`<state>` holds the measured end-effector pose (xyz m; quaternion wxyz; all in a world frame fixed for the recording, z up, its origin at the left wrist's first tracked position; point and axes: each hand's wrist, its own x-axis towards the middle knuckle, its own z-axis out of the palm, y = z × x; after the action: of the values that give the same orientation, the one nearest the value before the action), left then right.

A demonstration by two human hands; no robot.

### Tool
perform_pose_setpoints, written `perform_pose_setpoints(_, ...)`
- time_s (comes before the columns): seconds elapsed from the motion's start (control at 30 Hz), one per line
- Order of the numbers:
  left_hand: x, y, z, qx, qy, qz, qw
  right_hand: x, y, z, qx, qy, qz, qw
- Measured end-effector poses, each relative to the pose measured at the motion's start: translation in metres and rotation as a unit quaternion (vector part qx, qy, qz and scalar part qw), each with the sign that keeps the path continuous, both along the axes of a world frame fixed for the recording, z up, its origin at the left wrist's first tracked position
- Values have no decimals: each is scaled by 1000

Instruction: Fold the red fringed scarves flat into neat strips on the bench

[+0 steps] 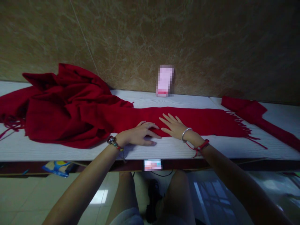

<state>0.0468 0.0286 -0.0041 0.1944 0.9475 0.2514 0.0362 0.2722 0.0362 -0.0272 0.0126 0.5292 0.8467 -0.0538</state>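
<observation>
A long red scarf (201,120) lies stretched across the white tabletop, its fringed end toward the right. On the left it runs into a bunched heap of red cloth (63,112); whether the heap is all one piece I cannot tell. My left hand (142,134) rests at the near edge of the flat stretch, fingers extended and pointing right. Just beside it, my right hand (173,125) lies flat on the scarf with its fingers spread. Neither hand grips the cloth.
A blurred pink box-like item (165,81) stands against the brown marbled wall (199,40). Another piece of red cloth (248,109) lies at the right. Below the white table (187,150) edge are a blue and yellow packet (57,167) and a blurred small screen (152,165).
</observation>
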Motion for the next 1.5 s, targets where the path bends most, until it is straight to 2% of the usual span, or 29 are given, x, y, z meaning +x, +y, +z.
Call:
perform_pose_setpoints(0.1,-2,1,0,-10,-19,-7,1000,-3,-1,3,8,-15,-11,1000)
perform_pose_setpoints(0.17,-1,3,0,-3,-48,9,999,-5,-3,6,0,-23,-16,1000)
perform_pose_setpoints(0.3,5,14,0,83,-76,110,987,-8,-7,9,-5,-19,-22,1000)
perform_pose_setpoints(0.43,23,39,9,152,-23,183,971,-5,-3,4,8,14,-21,1000)
perform_pose_setpoints(0.53,39,53,11,148,27,256,955,1,6,-4,35,74,-31,996)
perform_pose_setpoints(0.67,51,53,-6,103,55,345,931,10,17,-12,67,126,-85,986)
perform_pose_setpoints(0.8,51,46,-17,83,54,360,928,12,17,-11,73,103,-135,983)
perform_pose_setpoints(0.93,51,46,-15,66,71,362,927,4,20,-3,43,68,-161,984)
perform_pose_setpoints(1.07,52,47,-13,57,78,365,926,-13,33,4,35,52,-149,987)
perform_pose_setpoints(1.23,52,46,-13,56,94,361,926,-26,43,4,16,23,-143,989)
perform_pose_setpoints(1.37,54,45,-12,70,111,371,919,-9,44,5,0,1,-194,981)
perform_pose_setpoints(1.5,55,44,-11,69,121,372,918,19,45,8,-12,-2,-277,961)
